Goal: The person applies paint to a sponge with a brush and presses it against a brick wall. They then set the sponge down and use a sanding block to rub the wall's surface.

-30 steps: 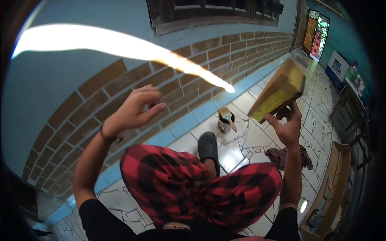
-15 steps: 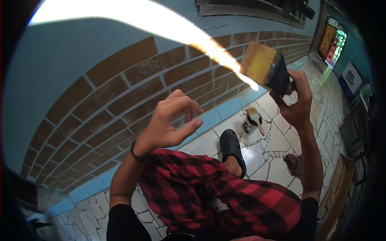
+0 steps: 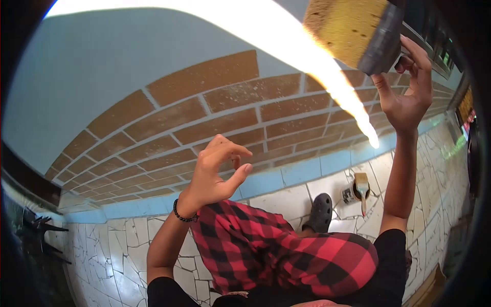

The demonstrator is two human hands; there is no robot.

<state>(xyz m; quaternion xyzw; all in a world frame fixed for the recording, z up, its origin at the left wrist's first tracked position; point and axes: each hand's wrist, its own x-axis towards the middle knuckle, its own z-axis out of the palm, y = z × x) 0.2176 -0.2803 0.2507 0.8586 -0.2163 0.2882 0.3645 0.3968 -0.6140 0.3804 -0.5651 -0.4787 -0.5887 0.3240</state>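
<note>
My right hand is raised at the upper right. Its fingertips and thumb grip the dark backing of a yellow sponge block. The sponge is held up in front of the wall, which is painted with brown brick shapes and pale lines; whether they touch cannot be made out. My left hand hovers above my left knee, with fingers bent and thumb apart, holding nothing. On the floor near the wall stands a small paint can, a paintbrush resting across its top.
A dark clog on my foot is beside the can. Light blue tiles run along the wall's base. Broken-tile flooring spreads around me. A dark object with prongs stands at far left, and bright sunlight streaks the wall.
My right hand has lifted the sponge block up and to the right. My view has turned, so the can and clog appear lower and farther right. My left hand keeps its curved shape.
</note>
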